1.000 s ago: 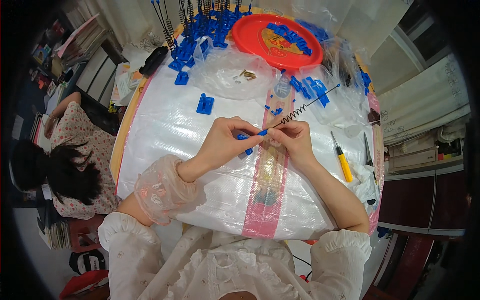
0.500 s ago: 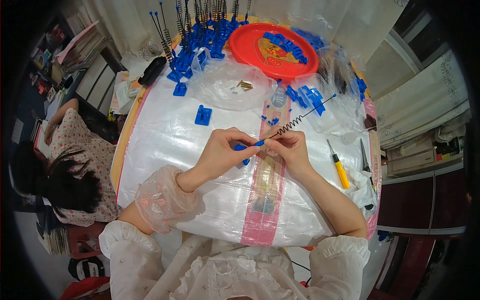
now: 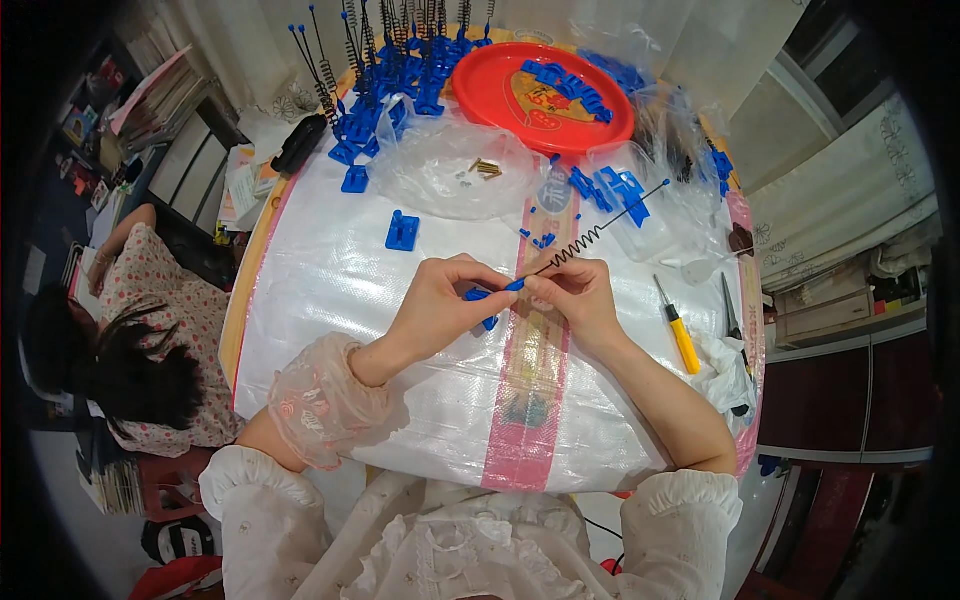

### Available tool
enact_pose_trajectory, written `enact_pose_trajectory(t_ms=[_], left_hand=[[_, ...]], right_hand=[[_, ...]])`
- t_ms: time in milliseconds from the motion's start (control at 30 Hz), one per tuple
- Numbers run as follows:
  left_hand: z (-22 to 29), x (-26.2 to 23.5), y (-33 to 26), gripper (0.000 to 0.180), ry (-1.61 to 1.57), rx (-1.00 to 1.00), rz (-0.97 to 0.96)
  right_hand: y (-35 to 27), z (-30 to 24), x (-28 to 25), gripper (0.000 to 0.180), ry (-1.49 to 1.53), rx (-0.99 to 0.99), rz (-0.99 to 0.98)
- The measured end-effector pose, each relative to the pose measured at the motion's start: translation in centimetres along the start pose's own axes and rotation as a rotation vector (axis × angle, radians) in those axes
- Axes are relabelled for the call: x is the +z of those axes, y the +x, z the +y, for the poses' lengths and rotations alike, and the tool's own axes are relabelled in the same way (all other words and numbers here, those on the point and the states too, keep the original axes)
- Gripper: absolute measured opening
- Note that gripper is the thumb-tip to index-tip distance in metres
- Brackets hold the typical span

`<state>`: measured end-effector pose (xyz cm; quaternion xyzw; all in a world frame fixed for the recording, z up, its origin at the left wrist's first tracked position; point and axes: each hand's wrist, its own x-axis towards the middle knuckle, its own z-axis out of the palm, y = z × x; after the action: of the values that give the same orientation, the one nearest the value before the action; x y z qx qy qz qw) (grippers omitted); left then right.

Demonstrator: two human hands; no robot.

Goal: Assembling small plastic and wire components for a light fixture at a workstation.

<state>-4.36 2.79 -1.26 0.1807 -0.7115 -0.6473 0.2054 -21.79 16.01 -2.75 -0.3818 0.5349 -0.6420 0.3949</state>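
Both hands pinch one small blue plastic piece [image 3: 487, 296] mid-table: left hand [image 3: 440, 305] clamped on its body, right hand [image 3: 578, 297] closed on the black coiled spring rod [image 3: 590, 236]. Looks like seating rod into piece; next move prob needs a steady push along the rod's line. Red tray [image 3: 500, 95] far back.

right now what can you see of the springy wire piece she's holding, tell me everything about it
The spring wire is a thin dark rod with a coiled stretch in its lower half and a straight stem ending in a small blue tip at the upper right. It looks like metal. It slants up and to the right above the white woven table cover. Its lower end goes into a small blue plastic piece pinched between the left hand and the right hand. Nothing else touches it.
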Motion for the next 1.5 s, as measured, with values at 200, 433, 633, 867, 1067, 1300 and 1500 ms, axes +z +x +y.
enact_pose_trajectory(t_ms=[200,433,633,867,1067,1300,1500], left_hand=[[-0.4,0.0,0.1,0.016,0.012,0.035,0.008],[0.2,0.0,0.0,0.015,-0.004,0.009,0.006],[0.1,0.1,0.1,0.015,0.01,0.034,0.005],[0.3,0.0,-0.1,0.015,-0.008,0.015,-0.003],[0.1,0.0,0.1,0.016,-0.012,0.009,-0.005],[0.2,0.1,0.0,0.017,-0.011,-0.021,-0.008],[0.6,-0.1,0.0,0.017,0.042,-0.049,-0.024]], right_hand=[[0.0,0.0,0.0,0.011,-0.026,0.016,0.008],[0.1,0.0,0.0,0.007,-0.028,-0.004,0.0],[0.1,0.1,-0.2,0.011,-0.024,-0.002,-0.003],[0.0,0.0,-0.1,0.011,-0.011,-0.002,-0.01],[0.1,0.1,-0.1,0.011,-0.019,-0.008,-0.014],[0.0,0.0,-0.1,0.013,0.011,-0.019,-0.025],[-0.1,-0.4,0.1,0.013,-0.018,-0.01,-0.021]])
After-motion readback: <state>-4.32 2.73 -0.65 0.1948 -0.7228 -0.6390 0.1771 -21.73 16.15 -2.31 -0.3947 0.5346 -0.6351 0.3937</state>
